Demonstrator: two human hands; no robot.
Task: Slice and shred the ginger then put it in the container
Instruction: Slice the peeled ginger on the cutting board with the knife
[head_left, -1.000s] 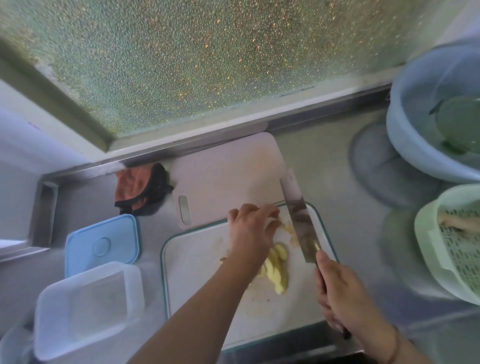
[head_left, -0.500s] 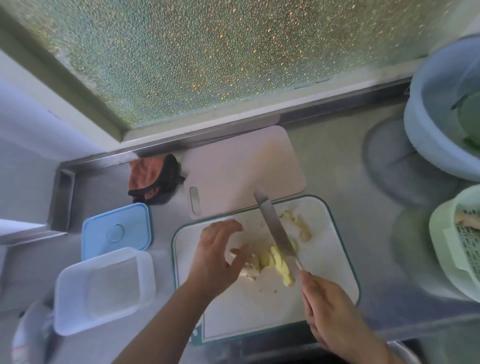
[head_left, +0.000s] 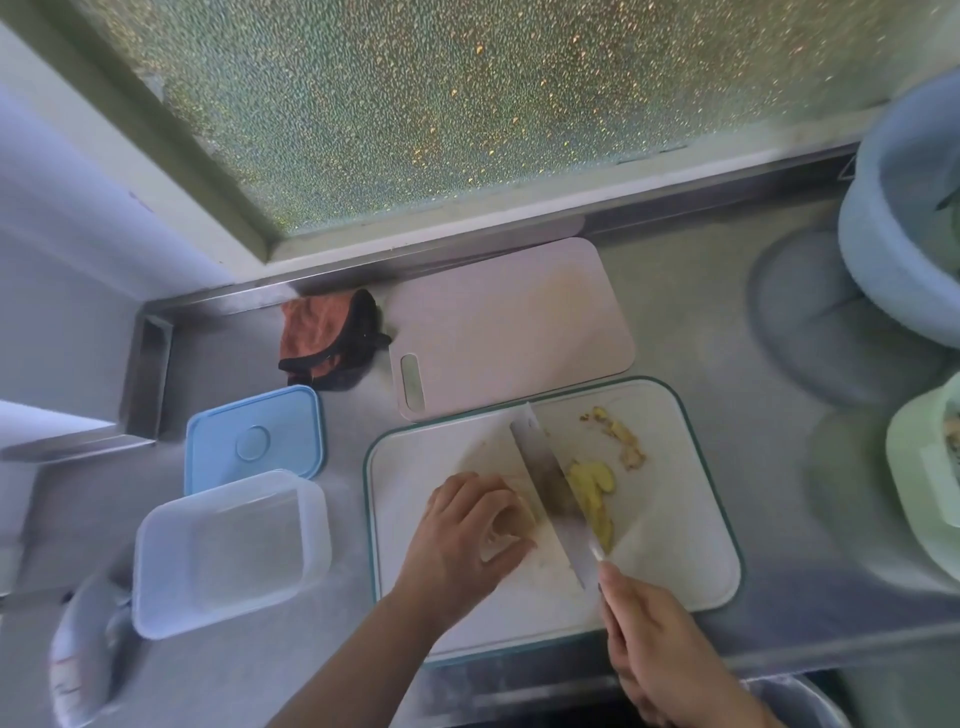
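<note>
1. Since the earlier frame, left hand (head_left: 467, 535) has curled its fingers onto the ginger piece (head_left: 524, 512); knife (head_left: 553, 488) stands against it
2. Right hand (head_left: 654, 644) grips the handle; slices (head_left: 592, 493) lie on the cutting board (head_left: 675, 545)
3. Container (head_left: 228, 551) awaits; slicing continues

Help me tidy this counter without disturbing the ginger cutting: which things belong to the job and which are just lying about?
In use: knife, ginger slices, white cutting board, clear container, blue lid, left hand, right hand.

Lying about: pink board, orange cloth, blue basin, green basket.
</note>
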